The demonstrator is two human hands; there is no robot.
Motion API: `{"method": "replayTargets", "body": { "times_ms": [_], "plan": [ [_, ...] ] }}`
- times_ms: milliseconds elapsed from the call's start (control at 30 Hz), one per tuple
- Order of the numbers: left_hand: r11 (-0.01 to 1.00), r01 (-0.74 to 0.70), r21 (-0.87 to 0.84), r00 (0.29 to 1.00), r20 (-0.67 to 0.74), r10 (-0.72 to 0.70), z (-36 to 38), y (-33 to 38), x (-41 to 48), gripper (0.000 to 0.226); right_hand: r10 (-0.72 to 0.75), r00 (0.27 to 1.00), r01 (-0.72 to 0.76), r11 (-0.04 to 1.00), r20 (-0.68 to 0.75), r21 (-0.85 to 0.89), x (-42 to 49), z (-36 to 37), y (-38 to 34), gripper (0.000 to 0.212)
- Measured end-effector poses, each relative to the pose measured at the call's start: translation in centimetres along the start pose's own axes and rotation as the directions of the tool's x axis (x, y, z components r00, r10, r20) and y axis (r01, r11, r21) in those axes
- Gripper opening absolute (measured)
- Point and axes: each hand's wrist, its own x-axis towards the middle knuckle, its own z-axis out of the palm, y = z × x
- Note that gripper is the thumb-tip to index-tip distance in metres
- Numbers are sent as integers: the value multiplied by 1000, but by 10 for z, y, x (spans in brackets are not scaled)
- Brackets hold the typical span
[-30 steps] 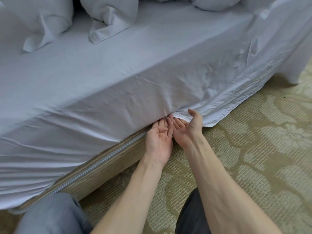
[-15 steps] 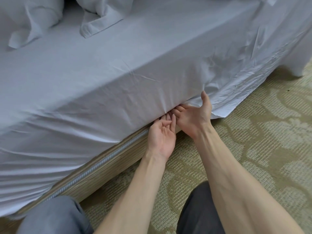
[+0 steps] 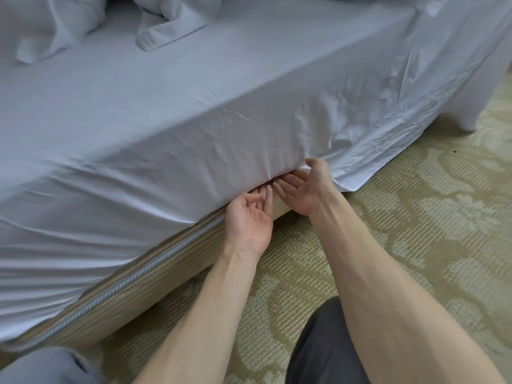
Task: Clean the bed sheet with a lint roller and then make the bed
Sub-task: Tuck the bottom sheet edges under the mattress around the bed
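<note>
A pale blue-white bed sheet (image 3: 171, 112) covers the mattress and hangs over its side. Left of my hands its lower edge is pulled under the mattress; right of them a loose corner (image 3: 352, 184) hangs down to the carpet. Palm up, my left hand (image 3: 250, 217) has its fingertips pushed under the mattress edge, pressing the sheet in. My right hand (image 3: 302, 189) lies beside it, also palm up, fingers straight and slid under the sheet edge, thumb raised against the fabric. No lint roller is in view.
The beige ribbed bed base (image 3: 144, 289) with a twisted cord trim runs diagonally below the sheet. Pillows (image 3: 50, 20) and a folded pillowcase (image 3: 169, 29) lie at the top left. Patterned green-beige carpet (image 3: 415, 245) fills the right. My knees show at the bottom.
Both hands have shifted to the right along the mattress edge, still palm up with fingertips under the sheet. More of the sheet left of them now sits under the mattress.
</note>
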Motion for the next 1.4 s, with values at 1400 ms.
{"method": "replayTargets", "body": {
  "times_ms": [1400],
  "plan": [
    [564, 133, 815, 970, 10, -243, 79, -8, -48, 18, -470, 859, 276, 759, -204, -589, -104, -39, -106, 28]
  ]
}}
